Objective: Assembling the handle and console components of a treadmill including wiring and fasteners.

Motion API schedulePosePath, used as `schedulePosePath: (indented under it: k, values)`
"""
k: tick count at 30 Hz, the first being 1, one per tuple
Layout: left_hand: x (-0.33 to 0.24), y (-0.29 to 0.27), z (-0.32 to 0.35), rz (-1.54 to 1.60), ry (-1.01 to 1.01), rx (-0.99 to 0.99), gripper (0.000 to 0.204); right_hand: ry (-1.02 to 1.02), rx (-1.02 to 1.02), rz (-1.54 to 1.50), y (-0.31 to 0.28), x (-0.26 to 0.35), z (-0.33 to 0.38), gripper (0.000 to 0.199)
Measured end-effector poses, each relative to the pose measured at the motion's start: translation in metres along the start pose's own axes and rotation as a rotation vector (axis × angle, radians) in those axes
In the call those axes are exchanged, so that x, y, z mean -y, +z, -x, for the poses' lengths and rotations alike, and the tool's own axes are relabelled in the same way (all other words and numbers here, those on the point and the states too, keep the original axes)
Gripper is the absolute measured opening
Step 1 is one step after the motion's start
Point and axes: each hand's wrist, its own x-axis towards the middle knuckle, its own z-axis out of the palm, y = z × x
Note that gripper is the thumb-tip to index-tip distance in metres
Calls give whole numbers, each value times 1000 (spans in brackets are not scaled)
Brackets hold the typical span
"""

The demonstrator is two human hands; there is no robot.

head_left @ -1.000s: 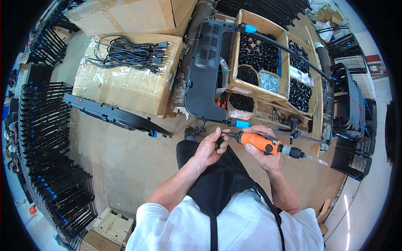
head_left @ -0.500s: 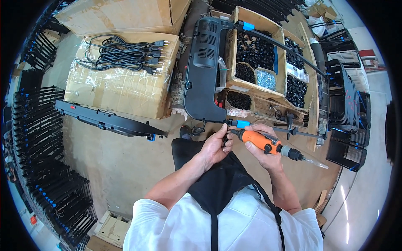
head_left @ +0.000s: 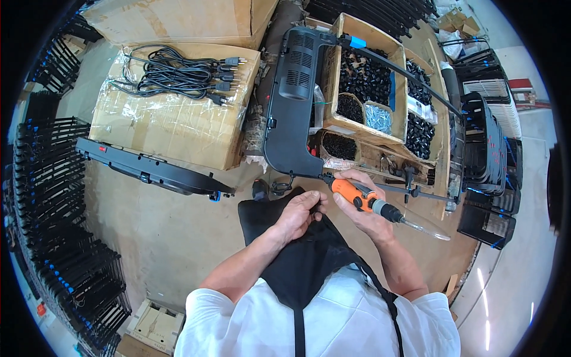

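Right of the frame's centre, the right hand (head_left: 369,221) is gripping an orange driver (head_left: 346,190), whose clear hose (head_left: 425,228) is trailing toward the lower right. The driver is pointing to the upper left, its nose sitting at the lower right corner of a black housing (head_left: 291,128); whether they are touching, I cannot tell. Just left of it, the left hand (head_left: 297,215) is curling its fingers inward near the centre; something dark is showing among them, but I cannot tell whether it is being held.

At upper right, a wooden box (head_left: 364,133) is holding black parts (head_left: 366,77) and silver screws (head_left: 378,118). At upper left, black cords (head_left: 172,74) are lying on a carton (head_left: 160,125), and a long black panel (head_left: 148,163) is standing along its lower edge. Black frames (head_left: 65,178) are lining the far left.
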Motion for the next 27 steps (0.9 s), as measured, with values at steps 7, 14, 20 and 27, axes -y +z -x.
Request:
schedulePosePath:
  k: [7,14,20,27]
  values:
    - [-5,2,9,-31,9,26,26,7,80,10,0,-3,-8,32]
    - [-7,-4,14,20,-15,-63,31,-51,79,-6,1,-8,-10,32]
    - [-1,-6,6,207,40,-188,32,-58,52,3,5,-10,-12,42]
    - [-13,-13,0,493,68,-65,25,-164,91,11,7,19,9,46]
